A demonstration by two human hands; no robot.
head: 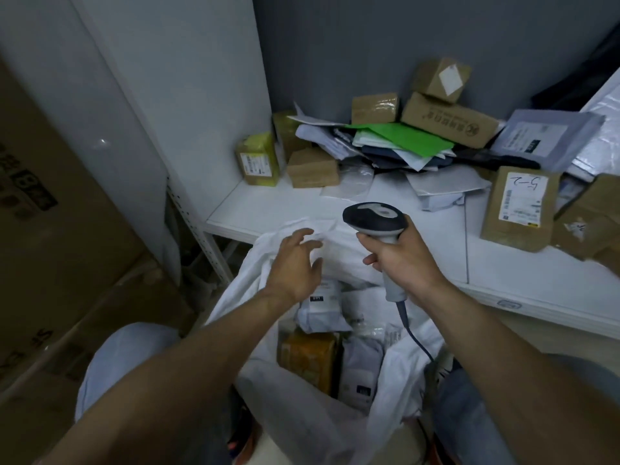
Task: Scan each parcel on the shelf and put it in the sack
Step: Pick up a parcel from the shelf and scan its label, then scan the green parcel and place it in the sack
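The left grip [295, 263] hung over the mouth of the sack [245, 283], released. Its fingers were spread and loosely bent, and it held nothing. Whether the fingertips brushed the bunched white cloth at the sack's far rim could not be told. The right grip [402, 260] was clenched round the pale handle of the scanner [374, 218], thumb and fingers wrapped about it, the dark head uppermost. A grey cable [412, 333] ran from the foot of the handle down towards the sack's right edge.

The sack stood open between the person's knees, its far rim lying up against the front edge of the shelf [503, 273]. Inside it lay a white mailer [322, 313] just below the left wrist, an amber box [308, 359] nearer the person, and a grey mailer [360, 370] just beside that box on its right.

On the shelf, parcels were heaped against the back wall. A yellow-wrapped box [258, 161] stood at the left end, with a small brown box [312, 167] near it. A green mailer [402, 137] topped a pile of flat packets in the middle. Behind the pile sat a long brown carton [449, 120] with a labelled box [441, 78] tilted on top of it. Farther right lay a brown parcel [518, 206] with handwriting on its label. Large cartons [50, 229] stood stacked at the far left, off the shelf.
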